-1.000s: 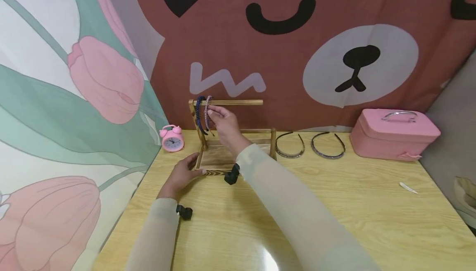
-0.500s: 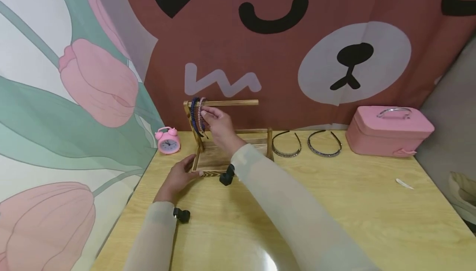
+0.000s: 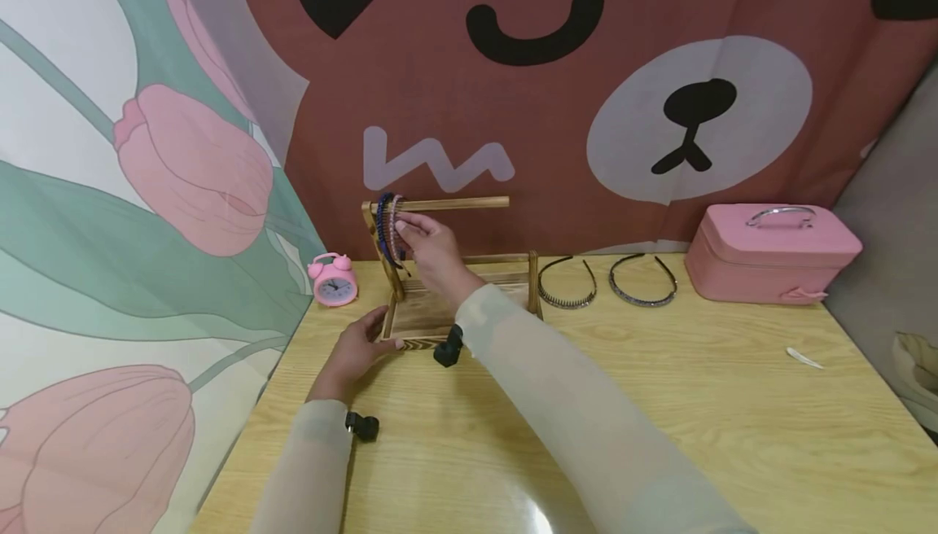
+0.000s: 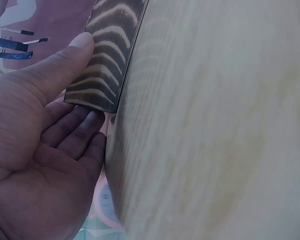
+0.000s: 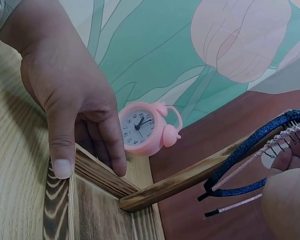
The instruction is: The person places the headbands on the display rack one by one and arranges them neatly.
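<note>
A wooden display stand (image 3: 469, 203) has a raised rod above a shallow tray base. My left hand (image 3: 355, 351) holds its front left corner; in the left wrist view, the thumb lies on the striped front edge (image 4: 107, 55) and the fingers are at the side. Over the rod's left end hang two toothed headbands, a dark blue one (image 5: 245, 145) and a pink beaded one (image 3: 393, 221). My right hand (image 3: 437, 256) pinches the pink headband, close beside the blue one. In the right wrist view my right fingers are partly hidden by the hand itself.
A pink alarm clock (image 3: 335, 279) stands left of the stand. Two dark headbands, one toothed (image 3: 567, 303) and one glittery (image 3: 642, 301), lie to its right. Farther right are a pink case (image 3: 773, 261) with a metal handle and a small white item (image 3: 804, 357).
My right hand has brought the pink headband slightly left along the rod, nearer the blue one. The left hand keeps its hold on the corner. The head view has shifted a little.
</note>
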Demonstrator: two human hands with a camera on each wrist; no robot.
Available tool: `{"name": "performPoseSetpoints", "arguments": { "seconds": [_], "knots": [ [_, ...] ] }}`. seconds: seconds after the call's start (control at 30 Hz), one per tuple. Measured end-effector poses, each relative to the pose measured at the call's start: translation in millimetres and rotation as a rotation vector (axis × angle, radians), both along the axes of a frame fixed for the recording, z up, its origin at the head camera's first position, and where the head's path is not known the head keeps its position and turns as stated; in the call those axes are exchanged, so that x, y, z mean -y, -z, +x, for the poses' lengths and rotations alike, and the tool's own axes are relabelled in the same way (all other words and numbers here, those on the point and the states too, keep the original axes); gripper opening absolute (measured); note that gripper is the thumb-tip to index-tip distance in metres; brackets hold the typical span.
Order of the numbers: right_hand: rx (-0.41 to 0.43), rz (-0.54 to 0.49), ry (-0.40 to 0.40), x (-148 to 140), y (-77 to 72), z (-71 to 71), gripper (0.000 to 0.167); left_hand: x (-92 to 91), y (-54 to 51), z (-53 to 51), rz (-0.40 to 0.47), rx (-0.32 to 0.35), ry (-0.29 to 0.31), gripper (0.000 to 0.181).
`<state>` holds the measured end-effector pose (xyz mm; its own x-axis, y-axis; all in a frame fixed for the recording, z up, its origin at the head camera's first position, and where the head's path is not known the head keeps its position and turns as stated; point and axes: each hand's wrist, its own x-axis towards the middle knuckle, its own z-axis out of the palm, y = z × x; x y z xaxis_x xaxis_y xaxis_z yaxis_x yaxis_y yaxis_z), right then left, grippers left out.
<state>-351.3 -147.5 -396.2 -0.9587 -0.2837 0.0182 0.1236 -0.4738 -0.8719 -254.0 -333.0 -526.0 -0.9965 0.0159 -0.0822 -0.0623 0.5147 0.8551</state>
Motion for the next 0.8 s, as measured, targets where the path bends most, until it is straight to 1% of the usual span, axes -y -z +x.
{"name": "performPoseSetpoints", "arguments": {
  "seconds": [0.2, 0.37, 0.47, 0.6, 0.7, 0.8],
  "knots": [
    [0.004, -0.008, 0.005, 2, -2.0, -0.1, 0.025, 1.2, 3.1, -2.3, -0.004, 0.005, -0.013, 0.085],
    [-0.012, 0.069, -0.004, -4, 3.3, -3.1, 0.026, 0.7, 4.7, -4.2, 0.005, 0.008, -0.021, 0.086],
    [-0.04, 0.102, -0.027, -14, 10.9, -6.8, 0.035, -1.0, 4.0, -5.7, 0.006, 0.012, -0.016, 0.087],
    [-0.084, 0.092, -0.08, -36, 25.2, -7.8, 0.045, -1.5, 3.2, -6.2, 0.004, 0.016, -0.014, 0.087],
    [-0.111, 0.085, -0.137, -58, 35.4, -0.1, 0.046, -0.6, 3.7, -5.3, -0.009, 0.01, -0.018, 0.087],
    [-0.145, 0.068, -0.214, -83, 43.4, 15.5, 0.046, 0.6, 4.4, -3.1, -0.032, 0.0, -0.017, 0.087]
  ]
}}
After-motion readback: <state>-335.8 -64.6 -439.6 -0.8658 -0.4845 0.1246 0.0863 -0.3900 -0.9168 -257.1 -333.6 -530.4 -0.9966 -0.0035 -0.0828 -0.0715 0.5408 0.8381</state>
